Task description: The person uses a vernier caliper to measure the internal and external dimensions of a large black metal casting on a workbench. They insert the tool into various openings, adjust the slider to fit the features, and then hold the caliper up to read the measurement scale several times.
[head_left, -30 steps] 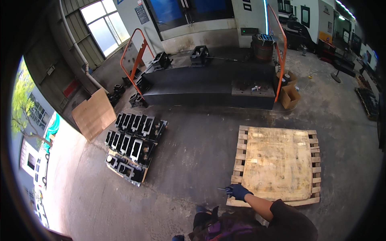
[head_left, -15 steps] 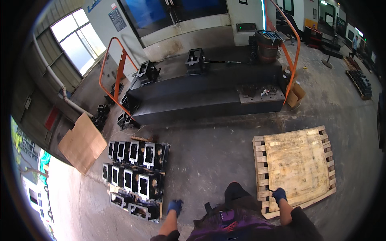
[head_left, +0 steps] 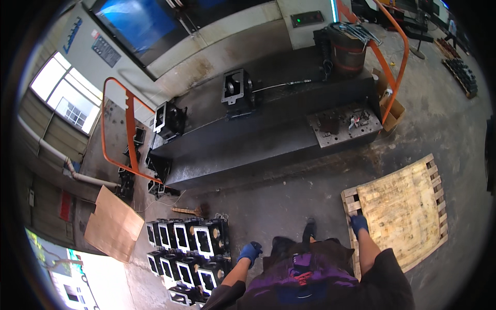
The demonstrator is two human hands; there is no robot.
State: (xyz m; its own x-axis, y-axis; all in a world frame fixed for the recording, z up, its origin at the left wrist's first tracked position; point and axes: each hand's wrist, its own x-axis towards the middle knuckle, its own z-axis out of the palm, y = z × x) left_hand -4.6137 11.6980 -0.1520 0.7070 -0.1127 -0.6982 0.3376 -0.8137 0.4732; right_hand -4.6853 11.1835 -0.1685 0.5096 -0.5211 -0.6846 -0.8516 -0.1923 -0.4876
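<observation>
Left hand (head_left: 251, 252) near black castings (head_left: 188, 250) — right hand (head_left: 358, 223) over pallet (head_left: 405, 212).

Floor: grey, stained concrete floor (head_left: 289, 201) across the frame's middle.
Wall: pale wall with a large blue panel (head_left: 139, 23), top of frame.
Window: bright multi-pane window (head_left: 67, 95), upper left, letting in daylight.
Platform: long dark steel platform (head_left: 258, 134), centre, with orange tubular railings (head_left: 116, 129) at both ends.
Cardboard: brown cardboard sheet (head_left: 113, 230), lower left.
</observation>
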